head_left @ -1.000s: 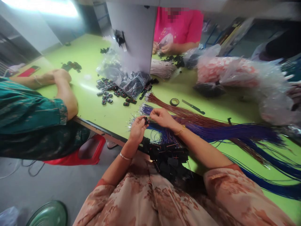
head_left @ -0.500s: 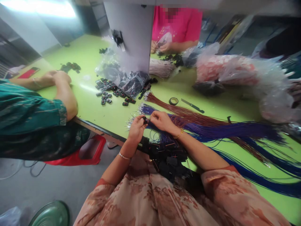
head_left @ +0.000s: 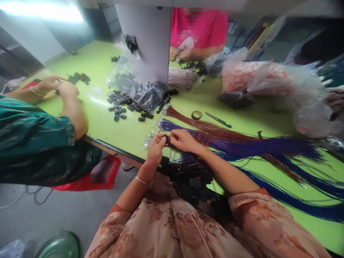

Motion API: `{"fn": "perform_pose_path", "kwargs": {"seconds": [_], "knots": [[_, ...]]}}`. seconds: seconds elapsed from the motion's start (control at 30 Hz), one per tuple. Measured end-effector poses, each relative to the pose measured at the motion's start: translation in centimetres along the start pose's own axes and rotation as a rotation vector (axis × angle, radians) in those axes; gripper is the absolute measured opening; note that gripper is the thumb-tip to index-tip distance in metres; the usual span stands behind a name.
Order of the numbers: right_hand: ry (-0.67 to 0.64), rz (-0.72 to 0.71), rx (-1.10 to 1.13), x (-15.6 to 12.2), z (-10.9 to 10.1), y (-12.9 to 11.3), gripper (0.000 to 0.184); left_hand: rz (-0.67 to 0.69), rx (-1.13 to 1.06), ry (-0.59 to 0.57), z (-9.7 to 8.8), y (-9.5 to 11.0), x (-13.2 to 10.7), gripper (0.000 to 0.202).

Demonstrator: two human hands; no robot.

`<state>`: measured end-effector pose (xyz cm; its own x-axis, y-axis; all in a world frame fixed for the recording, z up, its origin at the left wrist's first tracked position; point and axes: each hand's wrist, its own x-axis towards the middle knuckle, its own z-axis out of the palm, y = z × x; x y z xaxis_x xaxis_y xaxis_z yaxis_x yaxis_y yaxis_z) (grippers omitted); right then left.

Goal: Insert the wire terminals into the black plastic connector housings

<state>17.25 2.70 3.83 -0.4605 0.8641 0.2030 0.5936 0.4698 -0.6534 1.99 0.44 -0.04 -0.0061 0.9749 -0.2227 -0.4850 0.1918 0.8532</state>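
Pinching a small black connector (head_left: pixel 167 140) at frame centre, the left hand (head_left: pixel 156 147) and right hand (head_left: pixel 183 139) close their fingers on it above the green bench (head_left: pixel 126 130), best held steady beside the blue wires (head_left: pixel 255 147).

The single head-worn camera looks forward and steeply down from just above the wearer's lap, close over the left hand (head_left: pixel 156 147) and right hand (head_left: pixel 182 140), and takes in the green bench (head_left: pixel 129 130) out to its far side.

No text, label, brand, number or sign can be read anywhere here.
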Motion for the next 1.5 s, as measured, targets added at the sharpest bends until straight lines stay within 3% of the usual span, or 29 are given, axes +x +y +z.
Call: {"fn": "perform_pose_path", "kwargs": {"seconds": [0.13,0.23,0.3,0.37,0.43,0.5,0.57,0.67,0.73,0.83,0.93,1.0,1.03,1.13,1.23,1.33,1.4,1.5], "knots": [[-0.037,0.029,0.044,0.1,-0.4,0.4,0.020,0.096,0.140,0.015,0.6,0.7,-1.2,0.023],[-0.054,0.063,0.168,0.6,-1.7,1.0,0.024,0.351,0.386,-0.030,2.2,1.2,-4.0,0.014],[-0.063,0.079,0.154,1.2,-2.3,1.3,0.023,0.527,0.609,-0.229,3.8,1.1,-6.3,0.016],[-0.108,0.072,0.072,1.7,-2.5,1.3,0.020,0.623,0.812,-0.569,5.4,0.4,-8.0,0.021],[-0.157,0.064,-0.036,2.2,-2.2,1.1,0.018,0.677,0.978,-0.834,6.8,-0.5,-8.9,0.024],[-0.184,0.068,-0.165,2.6,-1.6,0.7,0.017,0.728,1.110,-0.954,7.7,-1.4,-9.2,0.030],[-0.201,0.070,-0.285,2.8,-1.2,0.5,0.017,0.782,1.175,-0.974,8.0,-1.7,-9.3,0.035],[-0.239,0.075,-0.386,2.7,-1.0,0.5,0.017,0.840,1.112,-0.942,7.5,-0.9,-9.4,0.035],[-0.267,0.080,-0.425,2.4,-1.0,0.6,0.017,0.820,1.008,-0.860,6.6,0.3,-8.9,0.031],[-0.311,0.055,-0.484,1.9,-0.9,0.6,0.019,0.720,0.837,-0.545,4.1,2.7,-6.0,0.023],[-0.309,0.025,-0.522,1.6,-0.8,0.4,0.020,0.646,0.808,-0.122,0.4,5.5,-0.5,0.023],[-0.307,0.045,-0.528,1.5,-0.8,0.2,0.019,0.632,0.884,0.058,-2.3,6.9,3.6,0.025],[-0.313,0.057,-0.523,1.4,-0.9,0.0,0.019,0.622,0.955,0.085,-3.5,7.4,5.4,0.026],[-0.304,0.036,-0.466,1.2,-1.2,-0.2,0.018,0.576,1.215,0.017,-6.2,8.2,8.9,0.026],[-0.265,-0.018,-0.408,1.0,-1.5,-0.2,0.014,0.543,1.427,0.019,-7.4,8.2,9.4,0.020],[-0.202,-0.037,-0.423,0.9,-1.5,-0.1,0.015,0.553,1.534,0.075,-7.7,8.3,8.2,0.013],[-0.164,-0.040,-0.449,0.9,-1.6,0.0,0.020,0.574,1.477,0.125,-7.8,8.4,7.3,0.011],[-0.144,-0.032,-0.366,0.9,-2.1,0.0,0.019,0.557,1.142,0.185,-7.9,8.8,6.2,0.012]]}}
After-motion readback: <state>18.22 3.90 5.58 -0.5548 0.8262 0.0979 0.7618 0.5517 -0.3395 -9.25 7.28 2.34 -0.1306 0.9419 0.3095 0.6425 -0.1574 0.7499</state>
